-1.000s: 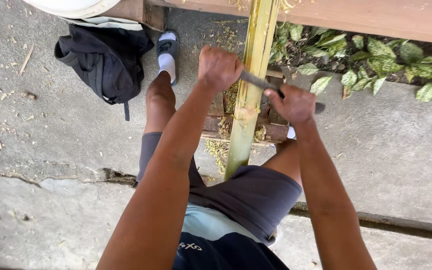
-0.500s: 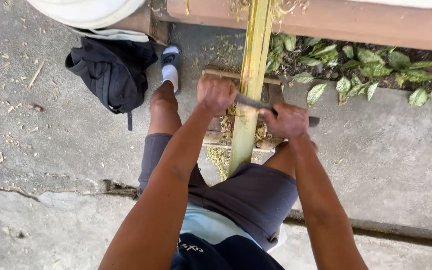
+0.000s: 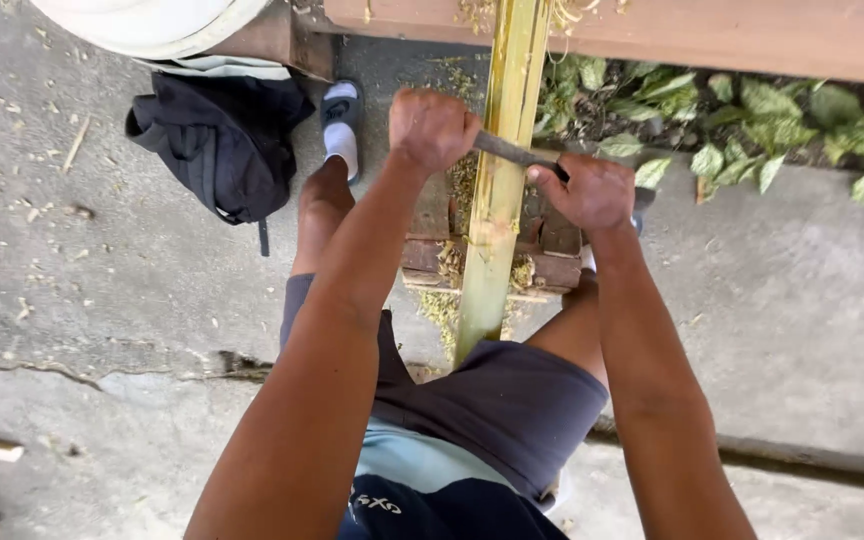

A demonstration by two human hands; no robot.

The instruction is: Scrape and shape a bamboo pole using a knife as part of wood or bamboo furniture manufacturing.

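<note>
I have both hands clamped on a dark blade (image 3: 514, 152) laid across the bamboo pole (image 3: 497, 190): left hand (image 3: 432, 128) closed on one end, right hand (image 3: 592, 192) closed on the other. The pole runs from my lap up over a block of old bricks (image 3: 552, 250). Pale shavings (image 3: 447, 300) litter the concrete floor (image 3: 132, 300), so I judge the scraping well underway; the pole's yellow-green skin looks smooth, with more length left.

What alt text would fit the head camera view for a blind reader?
Seen from above, a seated person's left hand and right hand grip a dark blade laid across an upright bamboo pole. A black bag lies on the concrete ground.
</note>
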